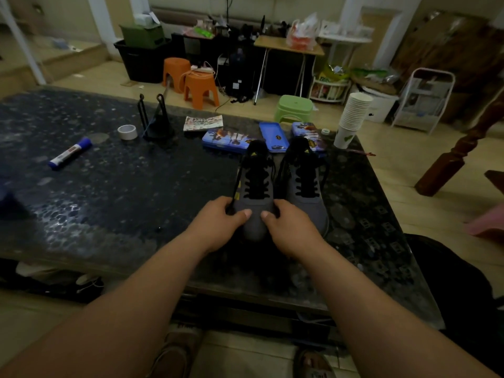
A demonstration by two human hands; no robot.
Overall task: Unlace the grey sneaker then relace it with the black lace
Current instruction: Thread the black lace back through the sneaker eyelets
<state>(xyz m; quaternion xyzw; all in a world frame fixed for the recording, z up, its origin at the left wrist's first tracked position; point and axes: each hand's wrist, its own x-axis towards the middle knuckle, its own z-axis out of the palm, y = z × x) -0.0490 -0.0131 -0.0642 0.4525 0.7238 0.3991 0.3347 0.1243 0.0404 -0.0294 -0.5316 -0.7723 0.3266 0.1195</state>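
Head view is showing the grey sneaker (256,203) lying straight ahead of me on the table (122,186), toe toward me, heel pointing away. My left hand (221,222) and right hand (289,227) are flanking the toe, equally near, each apparently pinching the black lace (257,190).

Odds and ends on a dark speckled table (109,192), with a cluttered room beyond.

A blue marker (70,153) lies at the left, with a roll of tape (127,132) and a black wire stand (156,121) farther back. Along the far edge sit a printed booklet (203,123) and blue picture tins (229,139), one open tray (273,136) between them. A leaning stack of paper cups (354,115) stands at the far right corner. On the floor behind are two orange stools (201,90) and a green stool (293,107).
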